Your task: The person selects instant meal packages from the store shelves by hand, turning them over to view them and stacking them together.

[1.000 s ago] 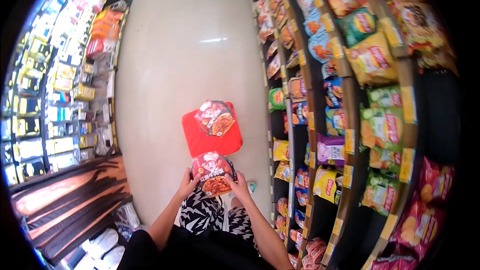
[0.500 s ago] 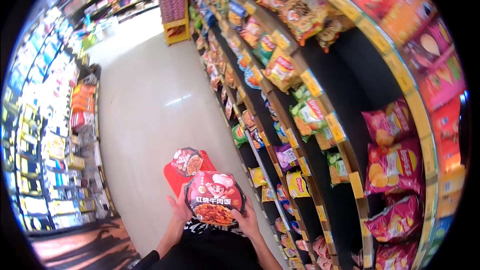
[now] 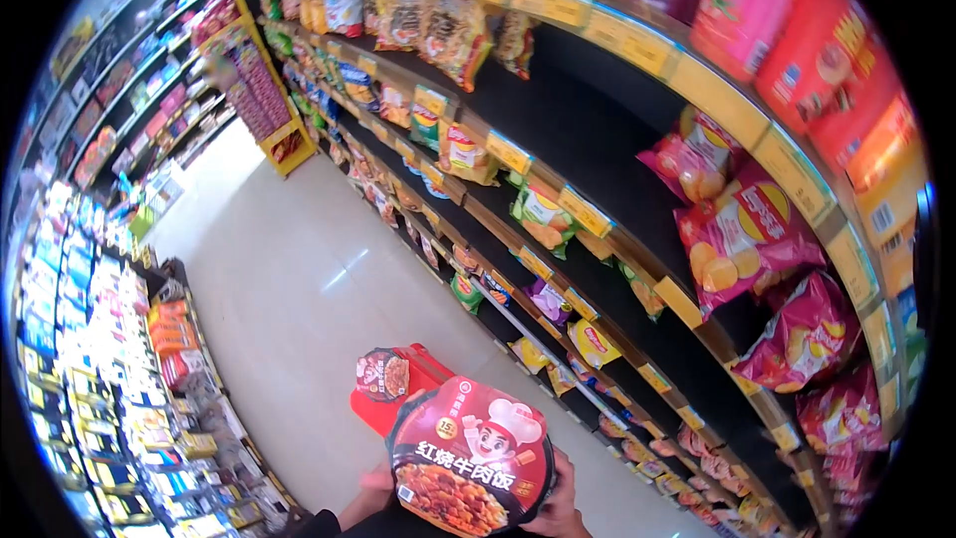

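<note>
Clearly, the handling I'm watching is under way rather than finished, as I judge it. One round meal tub is up off any surface, tilted so that its printed red top faces my camera, and it is not set down anywhere. The top looks whole, so as far as I can see nothing has been opened. A second tub sits on the red stool on the floor, with neither hand on it; that one is left as it lies.

My right hand is curled round the right side of the raised tub, gripping it. The left hand is blurred at the tub's lower left, partly hidden by it, and I can't tell whether its fingers are closed on the rim or merely resting there. To the right run the shelves, with pink chip bags on an upper level.

Against half a second ago, my view has swung further toward the shelves. The raised tub now looks larger and nearer to the lens, covering more of the hands and hiding the patterned clothing that showed below. The second tub remains on the stool.
</note>
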The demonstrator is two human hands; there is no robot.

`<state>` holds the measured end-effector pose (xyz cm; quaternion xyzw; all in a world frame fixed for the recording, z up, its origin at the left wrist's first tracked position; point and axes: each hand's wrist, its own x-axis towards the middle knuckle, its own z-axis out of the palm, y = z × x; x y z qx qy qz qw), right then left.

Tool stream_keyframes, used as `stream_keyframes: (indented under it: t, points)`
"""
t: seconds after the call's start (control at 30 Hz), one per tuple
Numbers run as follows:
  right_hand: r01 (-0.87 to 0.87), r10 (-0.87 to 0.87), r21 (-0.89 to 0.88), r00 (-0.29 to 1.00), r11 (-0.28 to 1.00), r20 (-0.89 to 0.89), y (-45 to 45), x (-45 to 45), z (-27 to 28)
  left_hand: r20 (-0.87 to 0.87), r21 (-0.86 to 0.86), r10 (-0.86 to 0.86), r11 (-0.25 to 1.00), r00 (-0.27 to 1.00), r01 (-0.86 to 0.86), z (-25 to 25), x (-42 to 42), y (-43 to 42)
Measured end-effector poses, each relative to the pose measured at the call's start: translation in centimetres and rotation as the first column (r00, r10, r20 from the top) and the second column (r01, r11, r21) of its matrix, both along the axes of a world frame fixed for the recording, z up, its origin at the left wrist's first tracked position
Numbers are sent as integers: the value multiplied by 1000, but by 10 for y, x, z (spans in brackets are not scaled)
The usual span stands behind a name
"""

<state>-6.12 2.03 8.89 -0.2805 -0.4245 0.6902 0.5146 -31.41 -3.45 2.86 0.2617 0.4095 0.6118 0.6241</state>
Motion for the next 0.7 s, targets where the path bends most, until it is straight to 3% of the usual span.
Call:
stream_keyframes:
  t: [0.03, 0.07, 0.13, 0.2, 0.23, 0.33, 0.37, 0.43, 0.6, 0.67, 0.7]
  points:
    - [85, -153, 355, 973, 931, 170, 6, 4, -7, -19, -10, -13, 1000, 1000, 13, 2, -1, 1]
    - [85, -353, 667, 893, 740, 278, 9, 9, -11, -36, -16, -26, 1000, 999, 25, 4, -2, 2]
    - [97, -383, 646, 867, 757, 318, 3, 20, -12, -68, -32, -58, 998, 996, 56, 7, -3, 6]
    - [177, -376, 665, 911, 726, 167, 1, 18, -17, -100, -41, -86, 996, 991, 83, 11, -5, 13]
    - [114, -414, 671, 857, 732, 306, -1, 23, -12, -113, -42, -100, 995, 989, 95, 11, -5, 16]
    - [272, -457, 557, 861, 785, 223, -4, 21, 4, -147, -52, -153, 988, 977, 147, 12, -5, 22]
    - [168, -380, 545, 874, 822, 304, -9, 30, -5, -159, -53, -174, 984, 972, 168, 12, -4, 25]
    - [172, -406, 507, 822, 845, 399, -24, 34, -7, -174, -52, -217, 976, 961, 211, 12, -4, 33]
    - [331, -465, 431, 848, 840, 255, -43, 34, -17, -262, -60, -332, 943, 906, 328, 7, 5, 43]
    - [384, -448, 270, 861, 883, 241, -53, 36, -19, -291, -66, -394, 917, 872, 393, 4, 10, 47]
    - [432, -486, 275, 857, 859, 172, -51, 33, -16, -300, -67, -426, 902, 853, 427, 0, 14, 48]
